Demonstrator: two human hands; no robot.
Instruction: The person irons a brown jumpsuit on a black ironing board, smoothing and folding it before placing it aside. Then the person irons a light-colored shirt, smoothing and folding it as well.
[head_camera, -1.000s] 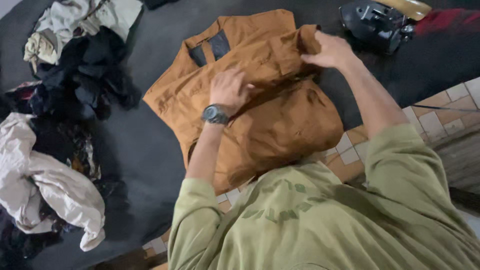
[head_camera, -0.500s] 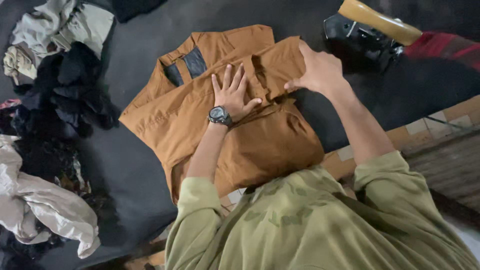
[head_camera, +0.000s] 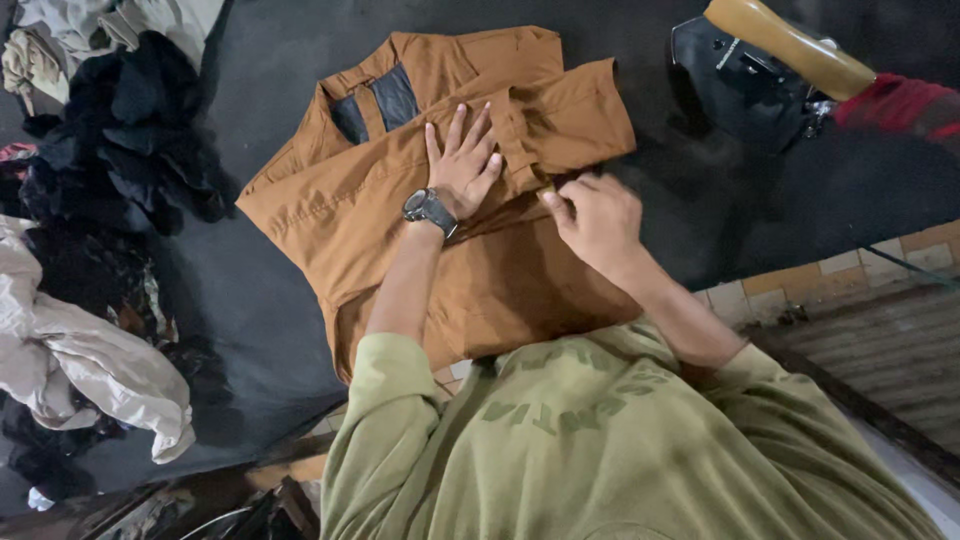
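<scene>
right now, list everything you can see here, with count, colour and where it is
shirt: one, rust brown with a dark collar lining, laid flat and partly folded in the middle of the surface
work surface: one, dark grey, under the shirt
iron: one, black body with a tan handle, top right on the surface
red cloth: one, far right edge, beside the iron
dark clothes: a heap, black, left of the shirt
pale clothes: a heap, beige, lower left; more at top left
tiled ledge: tan and cream, right, below the surface
wristwatch: one, black, on the left wrist
left hand: flat, fingers spread, pressing the shirt
right hand: pinching the shirt's fold
</scene>
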